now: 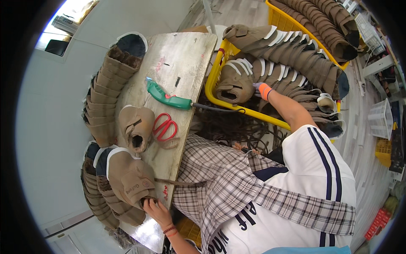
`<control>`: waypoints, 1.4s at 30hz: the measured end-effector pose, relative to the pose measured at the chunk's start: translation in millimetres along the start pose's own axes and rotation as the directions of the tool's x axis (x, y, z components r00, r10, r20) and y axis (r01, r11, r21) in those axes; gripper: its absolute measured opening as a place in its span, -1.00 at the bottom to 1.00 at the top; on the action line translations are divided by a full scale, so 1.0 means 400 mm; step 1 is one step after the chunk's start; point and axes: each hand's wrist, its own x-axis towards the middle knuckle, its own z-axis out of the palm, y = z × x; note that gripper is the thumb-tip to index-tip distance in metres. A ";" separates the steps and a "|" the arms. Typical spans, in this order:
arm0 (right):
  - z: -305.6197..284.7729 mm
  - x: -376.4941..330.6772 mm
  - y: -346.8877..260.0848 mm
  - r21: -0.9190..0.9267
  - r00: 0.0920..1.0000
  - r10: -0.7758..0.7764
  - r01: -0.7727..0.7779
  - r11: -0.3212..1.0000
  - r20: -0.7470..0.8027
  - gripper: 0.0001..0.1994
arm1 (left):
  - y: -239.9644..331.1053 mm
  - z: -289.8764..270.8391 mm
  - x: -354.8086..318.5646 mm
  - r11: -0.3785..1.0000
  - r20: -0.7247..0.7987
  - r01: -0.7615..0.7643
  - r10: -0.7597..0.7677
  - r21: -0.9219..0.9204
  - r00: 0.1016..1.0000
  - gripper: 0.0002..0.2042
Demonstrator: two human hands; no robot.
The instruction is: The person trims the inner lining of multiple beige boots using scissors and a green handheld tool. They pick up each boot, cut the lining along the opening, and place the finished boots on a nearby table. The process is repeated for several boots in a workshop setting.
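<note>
Beside the bench (177, 55), left hand (154, 210) pinches a shoe (133, 180); right hand (263, 90), grip unclear, touches stacked shoes (270, 72), which may topple.

a tan fabric shoe (133, 180) with a white-edged collar lies on its side at the near end of the worn wooden board, its opening under the left hand's fingers. another tan shoe (234, 82), white-soled, lies on its side in the yellow-framed bin, dark opening toward the board, touching the right hand's fingertips.
</note>
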 end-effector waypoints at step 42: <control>0.279 -0.792 -0.329 0.082 0.429 -0.804 0.861 0.501 0.411 -0.65 | 0.530 -0.007 0.329 0.620 -0.297 -0.148 -0.144 -0.771 0.944 -0.53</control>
